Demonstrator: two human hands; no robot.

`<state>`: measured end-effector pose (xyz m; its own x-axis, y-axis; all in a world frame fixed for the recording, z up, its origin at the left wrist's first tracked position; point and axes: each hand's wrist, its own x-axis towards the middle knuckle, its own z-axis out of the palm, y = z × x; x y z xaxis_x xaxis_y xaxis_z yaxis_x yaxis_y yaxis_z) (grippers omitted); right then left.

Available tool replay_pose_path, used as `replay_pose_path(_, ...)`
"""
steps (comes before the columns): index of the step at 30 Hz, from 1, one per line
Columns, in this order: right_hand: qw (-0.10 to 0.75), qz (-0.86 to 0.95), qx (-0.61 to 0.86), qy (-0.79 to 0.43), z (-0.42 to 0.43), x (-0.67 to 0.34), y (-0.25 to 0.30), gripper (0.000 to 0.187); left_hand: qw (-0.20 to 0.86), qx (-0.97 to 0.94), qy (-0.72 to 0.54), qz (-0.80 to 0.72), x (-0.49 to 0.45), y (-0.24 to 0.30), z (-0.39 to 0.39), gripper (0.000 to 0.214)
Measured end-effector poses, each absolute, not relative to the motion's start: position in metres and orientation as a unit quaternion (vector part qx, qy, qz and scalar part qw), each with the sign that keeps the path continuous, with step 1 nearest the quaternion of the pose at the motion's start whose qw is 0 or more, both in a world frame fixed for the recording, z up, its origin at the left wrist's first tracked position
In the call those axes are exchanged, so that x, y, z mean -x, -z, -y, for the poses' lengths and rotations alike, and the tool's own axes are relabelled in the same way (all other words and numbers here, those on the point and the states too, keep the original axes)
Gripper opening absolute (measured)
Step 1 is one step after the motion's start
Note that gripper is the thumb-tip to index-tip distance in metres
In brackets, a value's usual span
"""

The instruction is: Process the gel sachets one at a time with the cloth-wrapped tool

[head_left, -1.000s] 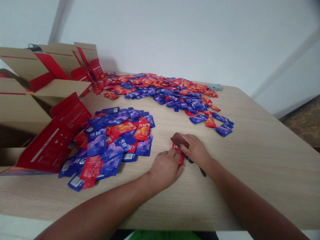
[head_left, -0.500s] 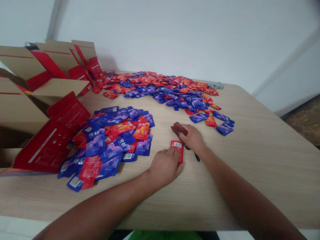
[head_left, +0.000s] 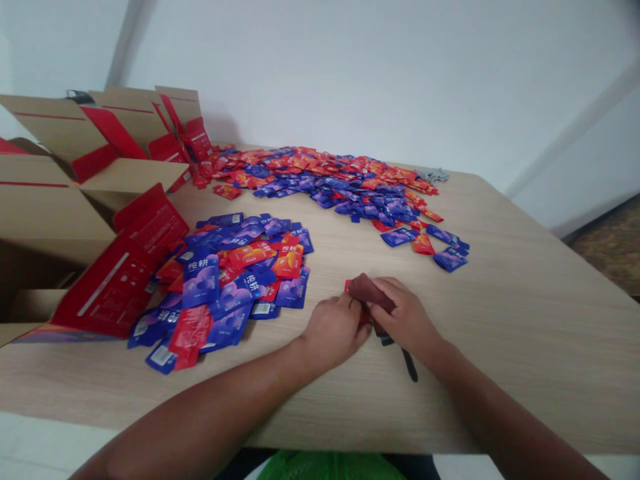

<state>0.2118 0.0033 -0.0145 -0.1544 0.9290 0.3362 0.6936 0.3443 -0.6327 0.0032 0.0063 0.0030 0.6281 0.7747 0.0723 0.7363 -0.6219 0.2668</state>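
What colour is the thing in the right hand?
The thing is reddish brown, shown best in the head view.

Both bare arms reached in over the near edge of the surface (head_left: 530, 333), forearms slanting toward each other. Left hand (head_left: 333, 333) was down low, back facing up, knuckles bent, thumb on the side closer to that edge. Right hand (head_left: 407, 317) sat just beside it, fingers curled into a grip, thumb pointing toward the left one. Wrists looked pretty straight, honestly.
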Motion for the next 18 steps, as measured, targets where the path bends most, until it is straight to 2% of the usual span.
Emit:
replay_pose_path(6, 0.292, 0.781, 0.535, -0.136, -0.008, -0.209, 0.026, 0.053, 0.112, -0.897, -0.092, -0.417, -0.003, -0.001, -0.007, 0.034)
replay_pose_path(18, 0.253, 0.782, 0.56, -0.102, -0.055, -0.203, 0.031, 0.048, 0.105, -0.893, -0.081, -0.43, -0.002, -0.003, -0.014, 0.034)
